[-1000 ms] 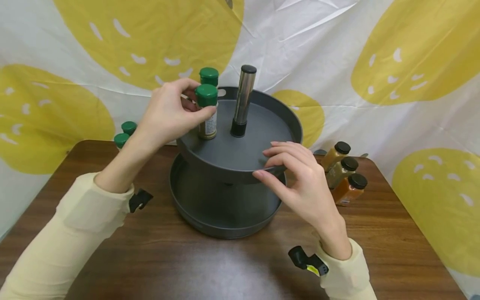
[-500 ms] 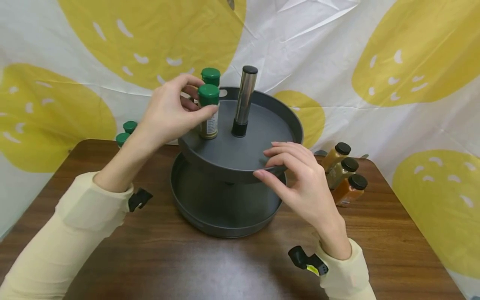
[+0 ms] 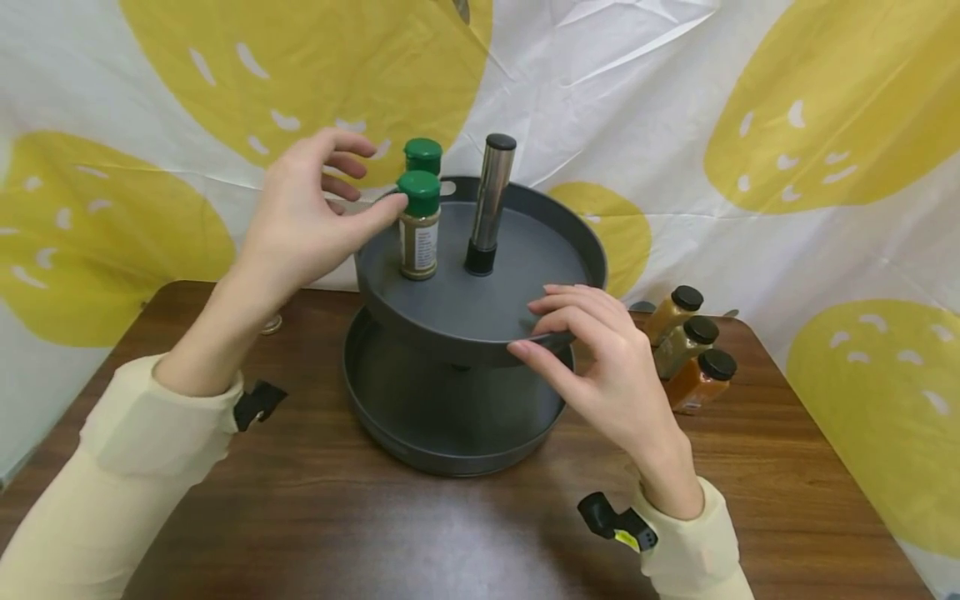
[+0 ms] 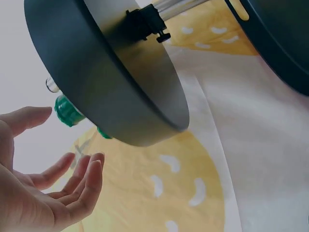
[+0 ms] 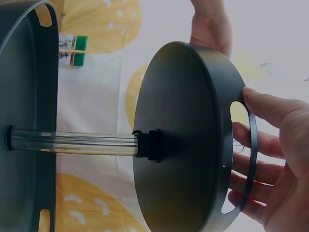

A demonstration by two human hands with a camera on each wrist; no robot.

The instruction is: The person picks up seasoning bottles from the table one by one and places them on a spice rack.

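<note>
A two-tier tray stand stands on the table, its dark grey upper tray point(image 3: 510, 304) above a wider-looking lower tray point(image 3: 450, 442). On the upper tray's left side, a spice jar point(image 3: 422, 242) with a green cap stands upright in front of a second green-capped jar point(image 3: 422, 157), mostly hidden. My left hand point(image 3: 303, 200) is just left of them, fingers spread apart; in the left wrist view a gap shows between the thumb and the green cap point(image 4: 67, 111). My right hand point(image 3: 592, 358) holds the upper tray's front right rim at the handle slot point(image 5: 239, 113), thumb outside, fingers inside.
A steel post point(image 3: 491, 196) rises from the upper tray's middle. Several black-capped spice bottles point(image 3: 693, 379) stand at the table's right. Two green-capped jars point(image 5: 72, 50) show in the right wrist view. A lemon-print cloth point(image 3: 600, 100) hangs behind the table.
My left hand has let go of the front green-capped jar and drawn back to the left. The jar stays on the upper tray. My right hand has kept its place.
</note>
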